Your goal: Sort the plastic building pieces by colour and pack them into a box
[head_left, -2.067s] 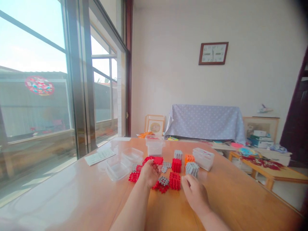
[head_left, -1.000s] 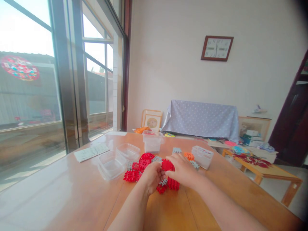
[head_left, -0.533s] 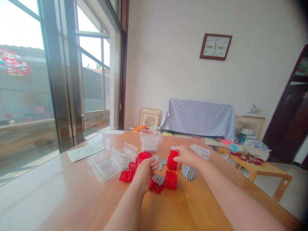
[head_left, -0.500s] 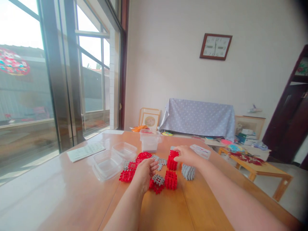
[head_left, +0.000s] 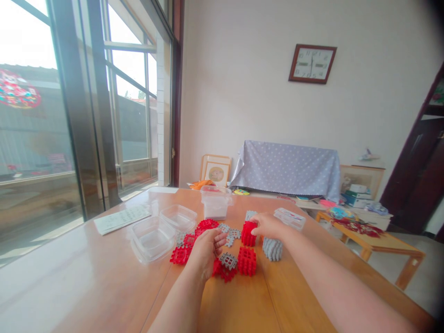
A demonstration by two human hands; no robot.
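Observation:
My right hand (head_left: 272, 225) has its thumb and fingers closed on a stack of red interlocking plastic squares (head_left: 248, 234), which stands on the table. Behind it shows part of a grey stack (head_left: 250, 215). A second red stack (head_left: 247, 261) stands nearer to me, and another grey stack (head_left: 272, 249) is under my right wrist. My left hand (head_left: 208, 247) hovers with fingers loosely apart, holding nothing visible. Around it lie loose red pieces (head_left: 181, 255) and grey pieces (head_left: 229, 261); some are hidden behind the hand.
Two clear plastic tubs (head_left: 153, 238) (head_left: 178, 217) and a printed sheet (head_left: 121, 219) lie on the left of the wooden table (head_left: 104, 282). A taller clear container (head_left: 215, 203) stands at the back. A clear lidded box (head_left: 289, 218) lies beyond my right wrist.
A little more of the grey stack behind the red one shows. My right hand stays at the red stack, my left hand has barely moved, and the view has shifted slightly.

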